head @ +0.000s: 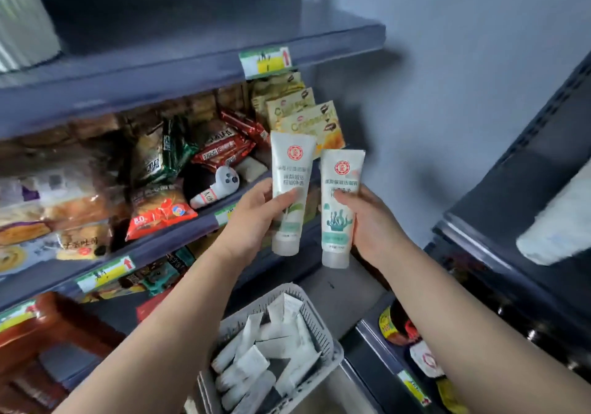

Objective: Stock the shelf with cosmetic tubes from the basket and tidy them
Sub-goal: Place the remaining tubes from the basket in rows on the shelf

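2 held tubes, 1 basket

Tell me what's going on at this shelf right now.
A person is restocking. The left hand grips a white plastic cosmetic tube with a red round logo, and the right hand grips a matching white tube printed with teal seaweed. Both are held upright, caps down, in front of the dark blue metal snack shelf. Below, the grey slotted plastic basket has many more white tubes lying in it.
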